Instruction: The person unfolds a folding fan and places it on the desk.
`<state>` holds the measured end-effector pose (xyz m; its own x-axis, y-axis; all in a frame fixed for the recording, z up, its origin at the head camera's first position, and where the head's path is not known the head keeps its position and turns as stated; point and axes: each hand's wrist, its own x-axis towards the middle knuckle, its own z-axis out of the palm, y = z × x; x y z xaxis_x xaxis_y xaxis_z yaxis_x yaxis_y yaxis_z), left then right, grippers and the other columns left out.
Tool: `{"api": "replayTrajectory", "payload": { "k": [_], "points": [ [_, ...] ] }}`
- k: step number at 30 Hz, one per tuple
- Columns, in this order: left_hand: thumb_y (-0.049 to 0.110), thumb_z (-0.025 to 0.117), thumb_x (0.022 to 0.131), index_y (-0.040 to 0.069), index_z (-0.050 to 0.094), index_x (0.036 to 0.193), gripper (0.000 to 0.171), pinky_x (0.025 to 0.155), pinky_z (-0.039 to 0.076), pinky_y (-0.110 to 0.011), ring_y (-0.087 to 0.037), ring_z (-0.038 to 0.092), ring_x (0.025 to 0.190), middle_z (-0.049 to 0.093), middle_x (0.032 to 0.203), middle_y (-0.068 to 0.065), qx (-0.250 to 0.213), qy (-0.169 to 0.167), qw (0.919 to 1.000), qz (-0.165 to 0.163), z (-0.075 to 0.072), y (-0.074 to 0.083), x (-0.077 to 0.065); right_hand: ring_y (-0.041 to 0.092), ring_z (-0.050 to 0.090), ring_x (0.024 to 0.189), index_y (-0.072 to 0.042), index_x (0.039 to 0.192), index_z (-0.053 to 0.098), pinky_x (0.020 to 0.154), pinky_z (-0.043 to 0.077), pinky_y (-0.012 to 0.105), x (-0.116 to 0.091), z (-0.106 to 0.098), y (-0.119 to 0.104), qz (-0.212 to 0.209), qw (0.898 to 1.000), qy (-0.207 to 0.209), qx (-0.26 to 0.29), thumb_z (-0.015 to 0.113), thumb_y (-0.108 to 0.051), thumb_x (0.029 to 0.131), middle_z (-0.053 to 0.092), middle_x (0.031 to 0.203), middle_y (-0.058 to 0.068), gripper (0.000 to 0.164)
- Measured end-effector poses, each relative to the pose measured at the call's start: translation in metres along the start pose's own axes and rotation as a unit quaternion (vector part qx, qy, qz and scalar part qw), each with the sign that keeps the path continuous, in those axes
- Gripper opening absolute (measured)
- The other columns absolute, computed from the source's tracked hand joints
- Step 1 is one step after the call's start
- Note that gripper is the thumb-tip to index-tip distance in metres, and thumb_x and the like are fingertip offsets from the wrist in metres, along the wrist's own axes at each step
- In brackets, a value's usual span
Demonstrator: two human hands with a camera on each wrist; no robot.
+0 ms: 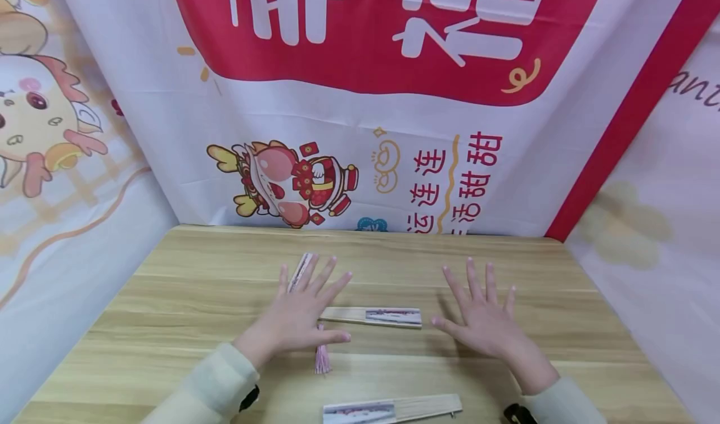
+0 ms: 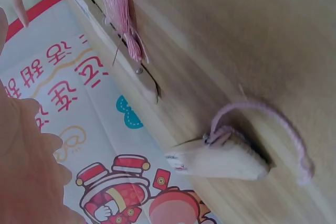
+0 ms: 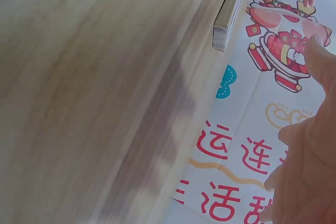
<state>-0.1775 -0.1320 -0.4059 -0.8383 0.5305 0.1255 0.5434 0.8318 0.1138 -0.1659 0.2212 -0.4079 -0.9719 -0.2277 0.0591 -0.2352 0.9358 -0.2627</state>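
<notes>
Three folded fans lie apart on the wooden table. The middle fan (image 1: 394,316) has a pink tassel (image 1: 322,355) at its left end, where my left hand (image 1: 298,318) hovers with fingers spread, partly hiding it. Beyond those fingertips sticks out the far fan (image 1: 300,272); its pivot end and a pink cord (image 2: 262,108) show in the left wrist view. Closest to me is the near fan (image 1: 394,408), cut off by the lower frame edge. My right hand (image 1: 486,327) is spread above the table, right of the middle fan's tip, and holds nothing.
The wooden tabletop (image 1: 562,324) ends at a printed cloth backdrop (image 1: 360,111) with red and white patterns. More printed cloth hangs along the left side (image 1: 73,161) and the right side (image 1: 647,192).
</notes>
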Motion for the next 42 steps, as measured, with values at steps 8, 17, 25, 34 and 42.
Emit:
{"api": "replayTrajectory", "payload": {
  "k": [8, 17, 25, 34, 42],
  "points": [
    [0.075, 0.053, 0.085, 0.033, 0.017, 0.159, 0.093, 0.118, 0.003, -0.071, -0.033, -0.007, 0.155, 0.002, 0.168, -0.001, -0.031, -0.033, 0.9983, 0.036, 0.002, 0.015, -0.006, 0.056, -0.007, 0.147, -0.028, 0.160, 0.018, 0.102, -0.007, 0.086, -0.008, 0.008, 0.004, -0.012, 1.000, -0.002, 0.001, 0.059, -0.068, 0.086, 0.002, 0.165, 0.023, 0.093],
    [0.072, 0.046, 0.091, 0.029, 0.035, 0.154, 0.077, 0.113, 0.029, -0.070, -0.035, 0.012, 0.154, 0.025, 0.165, -0.003, -0.031, -0.062, 0.9929, 0.096, 0.004, 0.034, -0.015, 0.057, 0.010, 0.147, -0.019, 0.152, 0.040, 0.102, 0.012, 0.087, -0.025, 0.013, 0.001, -0.052, 0.999, -0.009, -0.001, 0.065, -0.065, 0.083, 0.018, 0.164, 0.022, 0.086],
    [0.067, 0.047, 0.094, 0.021, 0.047, 0.147, 0.071, 0.109, 0.043, -0.059, -0.036, 0.035, 0.147, 0.043, 0.156, -0.005, -0.013, -0.064, 0.9842, 0.165, 0.012, 0.044, -0.021, 0.052, 0.021, 0.146, -0.020, 0.141, 0.053, 0.106, 0.023, 0.081, -0.034, 0.008, -0.012, -0.097, 0.994, -0.051, 0.020, 0.070, -0.058, 0.083, 0.031, 0.161, 0.017, 0.071],
    [0.062, 0.051, 0.095, 0.018, 0.059, 0.136, 0.060, 0.102, 0.053, -0.041, -0.020, 0.057, 0.127, 0.061, 0.138, 0.000, 0.010, -0.049, 0.9745, 0.219, 0.019, 0.050, -0.027, 0.033, 0.040, 0.135, -0.029, 0.127, 0.062, 0.097, 0.041, 0.072, -0.041, 0.013, -0.021, -0.133, 0.983, -0.116, 0.056, 0.075, -0.052, 0.082, 0.051, 0.143, 0.002, 0.052],
    [0.069, 0.055, 0.089, 0.020, 0.064, 0.128, 0.063, 0.100, 0.053, -0.033, -0.013, 0.061, 0.116, 0.066, 0.125, 0.006, 0.016, -0.040, 0.9711, 0.235, 0.022, 0.053, -0.033, 0.009, 0.044, 0.109, -0.036, 0.113, 0.062, 0.089, 0.049, 0.041, -0.049, 0.017, -0.025, -0.186, 0.966, -0.169, 0.055, 0.076, -0.055, 0.078, 0.052, 0.113, -0.017, 0.042]
  ]
}}
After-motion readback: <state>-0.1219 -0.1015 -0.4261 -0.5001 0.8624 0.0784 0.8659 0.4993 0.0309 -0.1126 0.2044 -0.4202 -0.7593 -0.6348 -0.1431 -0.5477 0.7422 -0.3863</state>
